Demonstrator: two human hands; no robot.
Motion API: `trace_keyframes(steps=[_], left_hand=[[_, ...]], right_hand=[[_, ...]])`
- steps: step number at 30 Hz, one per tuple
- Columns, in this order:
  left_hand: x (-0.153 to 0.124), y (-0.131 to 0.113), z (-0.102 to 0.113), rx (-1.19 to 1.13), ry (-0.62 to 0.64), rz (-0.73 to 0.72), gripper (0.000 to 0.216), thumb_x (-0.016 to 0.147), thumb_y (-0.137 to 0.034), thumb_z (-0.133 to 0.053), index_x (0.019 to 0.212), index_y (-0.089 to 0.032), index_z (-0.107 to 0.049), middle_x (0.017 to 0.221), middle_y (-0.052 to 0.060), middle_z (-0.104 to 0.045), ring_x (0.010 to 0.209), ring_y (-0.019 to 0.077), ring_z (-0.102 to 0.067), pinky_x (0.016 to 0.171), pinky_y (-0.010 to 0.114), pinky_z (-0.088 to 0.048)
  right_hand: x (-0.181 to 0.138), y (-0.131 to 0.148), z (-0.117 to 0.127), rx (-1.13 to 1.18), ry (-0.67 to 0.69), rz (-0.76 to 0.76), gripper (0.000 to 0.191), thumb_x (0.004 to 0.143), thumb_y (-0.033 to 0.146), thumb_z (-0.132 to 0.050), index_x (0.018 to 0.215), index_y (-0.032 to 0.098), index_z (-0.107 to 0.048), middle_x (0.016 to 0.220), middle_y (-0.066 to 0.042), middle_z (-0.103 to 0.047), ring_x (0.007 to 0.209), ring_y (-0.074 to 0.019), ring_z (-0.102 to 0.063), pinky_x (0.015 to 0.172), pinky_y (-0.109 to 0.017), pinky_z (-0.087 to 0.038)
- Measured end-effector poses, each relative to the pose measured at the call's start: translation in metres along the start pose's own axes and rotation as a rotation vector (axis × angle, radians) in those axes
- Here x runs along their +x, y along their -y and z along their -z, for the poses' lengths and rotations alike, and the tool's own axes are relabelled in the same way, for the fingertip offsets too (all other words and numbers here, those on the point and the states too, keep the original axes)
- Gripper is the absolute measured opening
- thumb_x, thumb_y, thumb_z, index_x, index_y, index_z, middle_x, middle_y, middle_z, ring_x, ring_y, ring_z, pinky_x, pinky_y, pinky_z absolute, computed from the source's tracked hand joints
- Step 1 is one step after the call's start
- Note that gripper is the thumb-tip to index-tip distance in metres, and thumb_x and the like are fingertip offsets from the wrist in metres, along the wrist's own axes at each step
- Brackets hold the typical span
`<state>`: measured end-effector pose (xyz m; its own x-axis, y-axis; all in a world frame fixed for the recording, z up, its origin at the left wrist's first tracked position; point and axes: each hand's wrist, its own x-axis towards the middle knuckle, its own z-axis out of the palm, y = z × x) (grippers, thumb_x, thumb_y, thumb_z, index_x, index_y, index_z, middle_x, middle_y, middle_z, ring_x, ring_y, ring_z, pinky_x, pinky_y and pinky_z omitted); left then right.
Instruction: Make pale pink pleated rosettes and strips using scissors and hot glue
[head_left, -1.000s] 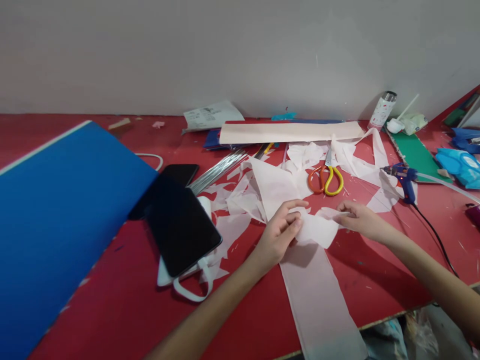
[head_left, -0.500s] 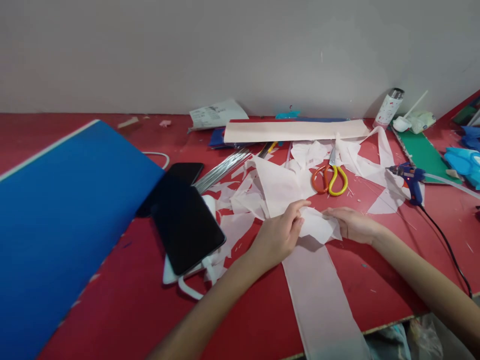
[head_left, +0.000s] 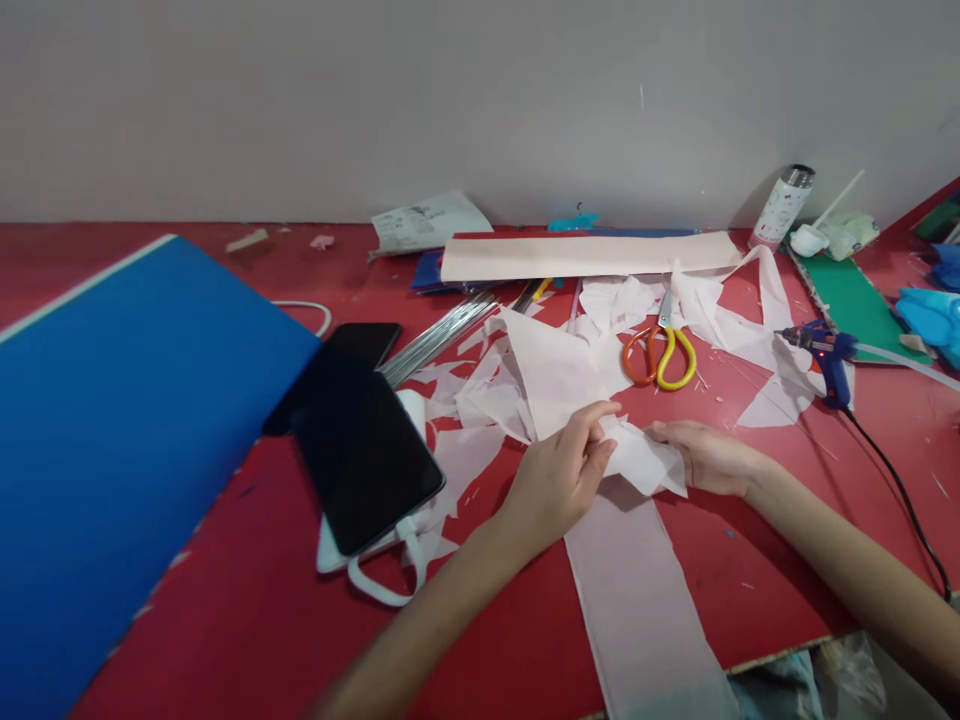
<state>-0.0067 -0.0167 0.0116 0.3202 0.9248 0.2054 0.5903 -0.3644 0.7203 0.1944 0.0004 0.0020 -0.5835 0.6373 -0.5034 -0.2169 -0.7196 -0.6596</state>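
My left hand pinches the left edge of a small white paper piece just above the red table. My right hand grips the same piece from the right side, fingers curled under it. Below the piece a long pale paper strip runs toward the table's near edge. Several white paper scraps lie behind my hands. Orange and yellow scissors rest just beyond them.
A large blue sheet covers the left. Two black phones lie beside it on a white item. A blue glue gun with its cable sits at right, a long cream strip and a can near the wall.
My right hand has slid left, closer to my left hand, and the paper piece is now bunched between them. The view shifted slightly.
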Motion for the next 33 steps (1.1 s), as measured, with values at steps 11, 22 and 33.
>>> trace_keyframes(steps=[11,22,33], left_hand=[[0.005,-0.006,0.003,-0.294,0.008,0.115,0.022,0.087,-0.032,-0.042,0.098,-0.019,-0.055,0.074,-0.002,-0.053,0.063,0.0105,-0.048,0.058,0.021,-0.038],[0.009,-0.009,0.014,-0.402,0.067,0.134,0.018,0.075,-0.021,-0.047,0.082,-0.018,-0.064,0.082,0.002,-0.062,0.069,0.0124,-0.055,0.061,0.023,-0.044],[0.009,-0.010,0.012,-0.467,-0.018,0.221,0.020,0.079,-0.034,-0.054,0.073,-0.018,-0.064,0.073,0.000,-0.059,0.062,0.0108,-0.052,0.057,0.022,-0.043]], right_hand=[[0.004,-0.007,0.005,0.049,0.056,-0.008,0.024,0.086,0.032,-0.055,0.095,0.011,-0.064,0.082,-0.006,-0.067,0.072,-0.0156,-0.063,0.067,-0.031,-0.055],[0.001,-0.003,0.002,0.108,0.127,-0.024,0.027,0.090,0.029,-0.047,0.099,0.008,-0.062,0.095,-0.013,-0.068,0.087,-0.0194,-0.065,0.077,-0.036,-0.053],[0.003,-0.004,0.004,0.154,0.015,-0.070,0.020,0.087,0.030,-0.054,0.091,0.012,-0.061,0.076,-0.002,-0.066,0.066,-0.0123,-0.062,0.065,-0.025,-0.047]])
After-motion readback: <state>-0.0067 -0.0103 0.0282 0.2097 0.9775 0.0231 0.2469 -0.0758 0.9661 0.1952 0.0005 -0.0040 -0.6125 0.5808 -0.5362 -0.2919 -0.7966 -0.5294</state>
